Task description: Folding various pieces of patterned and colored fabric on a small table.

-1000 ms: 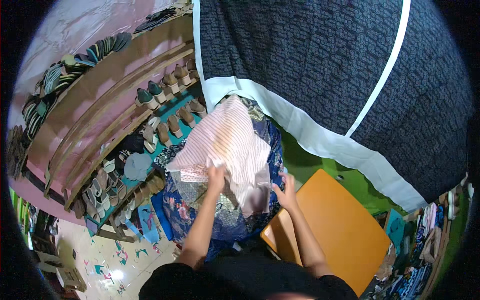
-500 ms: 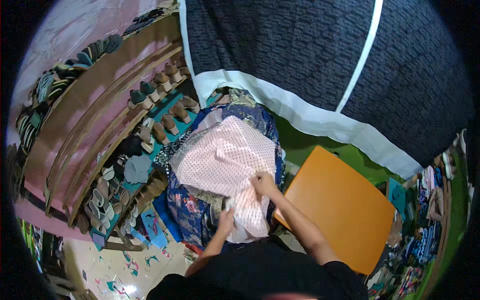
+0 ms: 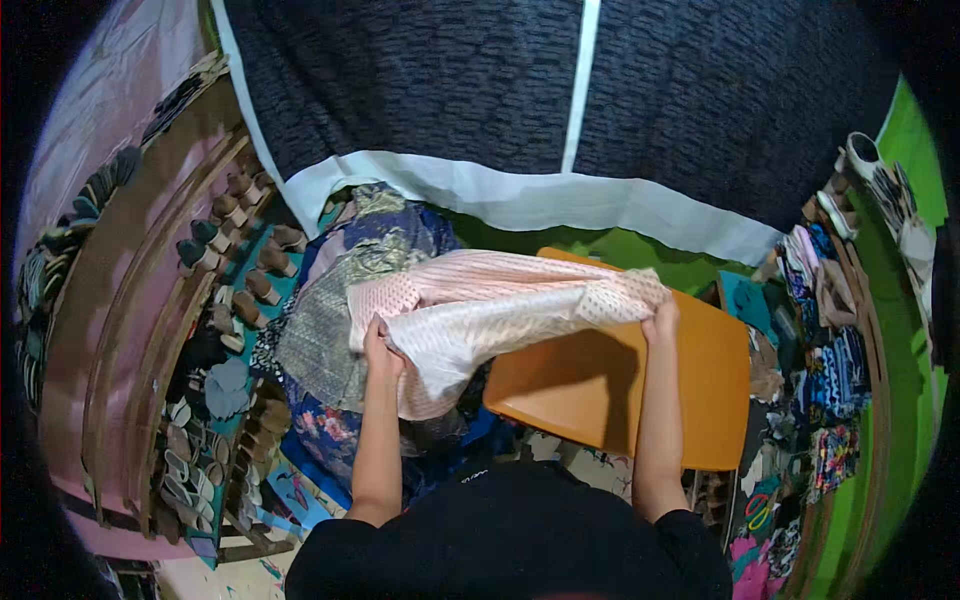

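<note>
A pale pink dotted cloth (image 3: 510, 320) is stretched crosswise between my two hands, its white inner side partly turned up. My left hand (image 3: 382, 350) grips its left end, where a fold hangs down. At the cloth's far right end, my right hand (image 3: 660, 318) is closed on the bunched edge. Beneath the left part lies a heap of fabric, with a grey patterned cloth (image 3: 318, 345) on top and a dark blue floral cloth (image 3: 330, 425) below. The cloth's right part hangs over an orange tabletop (image 3: 700, 400) and casts a shadow there.
Racks of shoes (image 3: 262, 290) run along the left side. A dark curtain (image 3: 420, 90) with a white hem hangs across the back. At the right, folded colourful fabrics (image 3: 835, 375) and shoes fill another shelf by a green wall (image 3: 895, 430).
The pink cloth was spread on the heap with both hands close together; now it is lifted and pulled out sideways. My right hand has moved right, over the orange tabletop. The view has shifted right.
</note>
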A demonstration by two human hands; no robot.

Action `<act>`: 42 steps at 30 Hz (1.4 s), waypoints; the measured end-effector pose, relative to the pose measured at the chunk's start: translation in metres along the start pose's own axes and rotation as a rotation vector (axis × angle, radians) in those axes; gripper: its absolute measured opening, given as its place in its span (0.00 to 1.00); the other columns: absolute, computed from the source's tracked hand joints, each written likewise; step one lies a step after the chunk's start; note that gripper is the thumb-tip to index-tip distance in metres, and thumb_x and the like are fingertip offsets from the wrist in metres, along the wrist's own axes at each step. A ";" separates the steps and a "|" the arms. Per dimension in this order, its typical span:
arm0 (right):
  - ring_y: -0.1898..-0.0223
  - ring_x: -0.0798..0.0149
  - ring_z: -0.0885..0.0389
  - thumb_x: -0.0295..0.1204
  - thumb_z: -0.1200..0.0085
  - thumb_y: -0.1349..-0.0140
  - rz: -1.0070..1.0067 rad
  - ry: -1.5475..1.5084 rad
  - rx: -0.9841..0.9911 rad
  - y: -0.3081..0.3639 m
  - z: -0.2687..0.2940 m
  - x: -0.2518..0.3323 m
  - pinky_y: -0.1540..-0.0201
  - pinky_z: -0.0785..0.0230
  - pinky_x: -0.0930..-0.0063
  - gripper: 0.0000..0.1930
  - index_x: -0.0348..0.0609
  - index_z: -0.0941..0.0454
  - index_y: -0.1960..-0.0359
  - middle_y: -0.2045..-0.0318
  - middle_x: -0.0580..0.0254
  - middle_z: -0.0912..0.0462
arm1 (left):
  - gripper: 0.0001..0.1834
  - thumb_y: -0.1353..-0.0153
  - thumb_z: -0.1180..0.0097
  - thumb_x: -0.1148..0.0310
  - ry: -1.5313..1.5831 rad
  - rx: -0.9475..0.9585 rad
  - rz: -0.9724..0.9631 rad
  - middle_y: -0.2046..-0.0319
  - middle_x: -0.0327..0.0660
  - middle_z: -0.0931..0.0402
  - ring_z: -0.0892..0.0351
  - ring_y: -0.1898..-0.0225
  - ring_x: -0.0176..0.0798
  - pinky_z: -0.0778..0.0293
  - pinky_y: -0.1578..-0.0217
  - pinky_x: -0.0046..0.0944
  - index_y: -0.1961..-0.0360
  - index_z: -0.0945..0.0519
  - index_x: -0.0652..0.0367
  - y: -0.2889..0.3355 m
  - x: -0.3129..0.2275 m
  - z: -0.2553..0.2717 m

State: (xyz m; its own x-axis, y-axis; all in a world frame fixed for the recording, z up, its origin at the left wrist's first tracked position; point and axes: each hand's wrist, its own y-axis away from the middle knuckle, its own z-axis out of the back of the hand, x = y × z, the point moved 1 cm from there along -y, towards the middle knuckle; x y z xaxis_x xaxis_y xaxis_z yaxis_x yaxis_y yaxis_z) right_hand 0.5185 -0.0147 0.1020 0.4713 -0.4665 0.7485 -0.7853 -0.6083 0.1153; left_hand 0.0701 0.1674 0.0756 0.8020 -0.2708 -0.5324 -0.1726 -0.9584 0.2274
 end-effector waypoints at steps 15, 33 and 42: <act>0.65 0.54 0.27 0.36 0.61 0.45 -0.045 1.083 -0.813 0.074 0.336 0.140 0.64 0.32 0.61 0.16 0.36 0.34 0.61 0.62 0.49 0.29 | 0.17 0.49 0.49 0.60 -1.243 0.532 0.340 0.77 0.38 0.28 0.34 0.81 0.29 0.38 0.82 0.28 0.71 0.26 0.68 0.069 0.230 -0.054; 0.60 0.51 0.31 0.32 0.51 0.53 0.204 1.646 0.501 0.048 0.179 -0.002 0.61 0.38 0.62 0.16 0.41 0.29 0.61 0.67 0.51 0.28 | 0.15 0.46 0.60 0.61 -2.143 -0.105 -0.433 0.69 0.49 0.29 0.29 0.67 0.51 0.33 0.66 0.45 0.69 0.27 0.60 0.075 0.244 -0.097; 0.64 0.43 0.30 0.28 0.60 0.49 0.108 1.613 -0.197 0.021 0.262 0.070 0.62 0.39 0.57 0.14 0.38 0.34 0.60 0.68 0.41 0.27 | 0.16 0.44 0.63 0.59 -1.934 0.001 -0.755 0.73 0.53 0.27 0.30 0.69 0.56 0.36 0.69 0.50 0.69 0.27 0.59 -0.018 0.196 -0.212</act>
State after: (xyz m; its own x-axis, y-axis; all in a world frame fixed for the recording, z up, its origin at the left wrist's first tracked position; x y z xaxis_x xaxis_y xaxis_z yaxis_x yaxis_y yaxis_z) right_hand 0.6405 -0.2288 -0.0142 -0.3729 0.6970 0.6125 -0.8809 -0.4733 0.0024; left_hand 0.3518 0.1511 0.1398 -0.7992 0.3633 -0.4789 -0.1720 -0.9016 -0.3969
